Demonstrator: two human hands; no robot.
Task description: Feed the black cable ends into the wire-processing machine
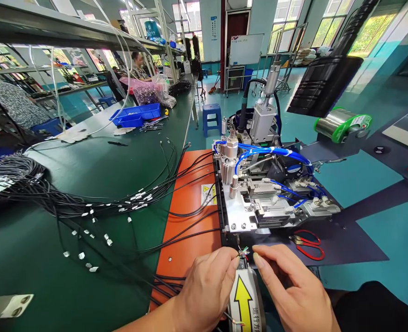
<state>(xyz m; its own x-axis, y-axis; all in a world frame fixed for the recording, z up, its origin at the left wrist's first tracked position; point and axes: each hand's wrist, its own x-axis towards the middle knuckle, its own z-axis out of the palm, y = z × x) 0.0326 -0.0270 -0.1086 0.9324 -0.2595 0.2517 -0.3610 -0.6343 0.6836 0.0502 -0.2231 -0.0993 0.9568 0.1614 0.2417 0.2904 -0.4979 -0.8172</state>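
My left hand (212, 283) pinches the end of a thin black cable between thumb and forefinger. Fine coloured wires (245, 252) fan out from that end, green, white and red among them. Close by on the right is my right hand (290, 281), its thumb and forefinger tips drawn together beside the wires; whether anything is between them is hidden. Below the fingertips lies a metal guide with a yellow arrow (243, 299). Another stripped cable end (237, 323) shows at its lower part. Just ahead stands a machine with metal cylinders and blue air hoses (255, 193).
Red-handled scissors (309, 244) lie right of the machine. A solder wire spool (344, 125) sits behind them. Black cables with silvery ends (134, 200) spread over the green table (121, 286) and orange plate (186, 184). Blue bins (136, 114) stand farther back. People sit at the left.
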